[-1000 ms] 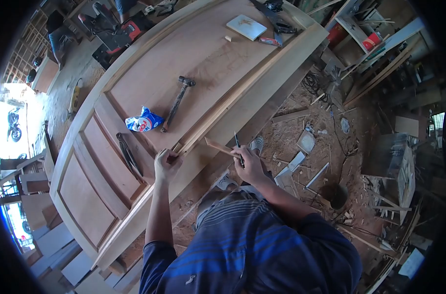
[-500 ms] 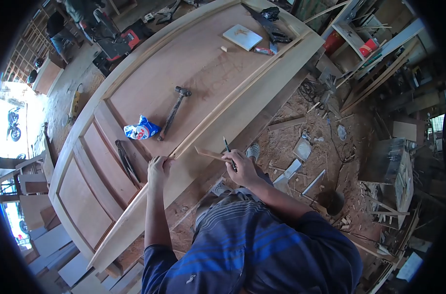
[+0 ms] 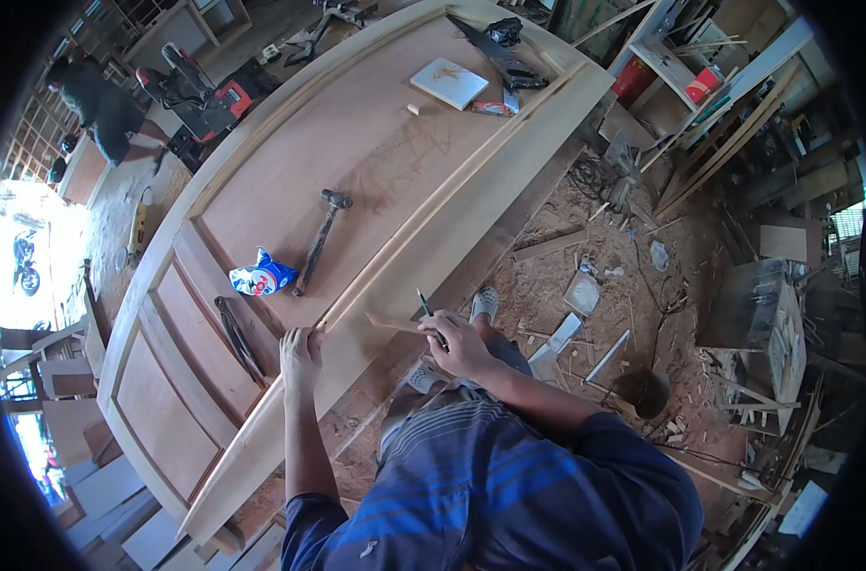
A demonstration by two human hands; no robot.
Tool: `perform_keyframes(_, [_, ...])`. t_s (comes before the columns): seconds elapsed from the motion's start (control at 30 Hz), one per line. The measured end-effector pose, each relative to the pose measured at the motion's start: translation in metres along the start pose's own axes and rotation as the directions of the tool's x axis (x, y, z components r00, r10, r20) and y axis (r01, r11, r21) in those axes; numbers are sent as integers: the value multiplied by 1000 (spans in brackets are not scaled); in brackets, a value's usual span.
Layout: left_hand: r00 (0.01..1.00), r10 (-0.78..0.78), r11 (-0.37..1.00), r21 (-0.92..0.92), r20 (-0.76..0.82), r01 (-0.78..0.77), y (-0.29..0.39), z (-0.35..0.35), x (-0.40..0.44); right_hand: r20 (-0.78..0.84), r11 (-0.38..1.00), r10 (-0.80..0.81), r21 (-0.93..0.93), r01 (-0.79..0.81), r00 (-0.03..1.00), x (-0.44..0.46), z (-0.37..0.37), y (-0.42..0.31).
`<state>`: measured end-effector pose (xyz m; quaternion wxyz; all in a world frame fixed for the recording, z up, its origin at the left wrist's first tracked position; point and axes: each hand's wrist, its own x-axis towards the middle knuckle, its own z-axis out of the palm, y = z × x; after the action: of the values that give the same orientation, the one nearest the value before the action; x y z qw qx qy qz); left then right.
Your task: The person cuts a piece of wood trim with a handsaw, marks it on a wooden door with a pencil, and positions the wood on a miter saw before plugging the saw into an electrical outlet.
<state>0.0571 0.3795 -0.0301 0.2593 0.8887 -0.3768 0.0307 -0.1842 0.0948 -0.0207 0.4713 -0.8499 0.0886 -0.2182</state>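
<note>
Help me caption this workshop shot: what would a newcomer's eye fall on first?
Most likely the large curved wooden panel spanning the middle. On it, a hammer lies beside a blue-and-white packet. By the panel's near edge, the right hand holds a pencil and a thin wood strip.

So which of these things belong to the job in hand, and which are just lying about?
Seemingly in the job:
wooden panel, left hand at its edge
pencil and wood strip, in the right hand
perhaps the hammer, lying on the panel

Probably just lying about:
wood offcut on the floor
motorbike
red-and-black machine
</note>
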Motion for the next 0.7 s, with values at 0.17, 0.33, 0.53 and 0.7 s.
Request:
perform_keyframes(0.17, [1000, -26, 1000, -14, 12, 26, 2, 0, -2, -46, 1000, -4, -20, 3, 999, 0, -8, -2])
perform_keyframes(0.33, [997, -73, 995, -67, -25, 71, 24, -2, -22, -25, 1000, 18, 24, -18, 1000, 2, 1, -6])
perform_keyframes(0.53, [979, -92, 995, -59, -181, 82, 41, 10, -36, 80, 997, -73, 34, 71, 994, 13, 20, -10])
perform_keyframes(0.7, [976, -129, 979, -178, -174, 97, 52, -1, -40, 178, 991, -116, 84, 103, 977, 21, 45, -13])
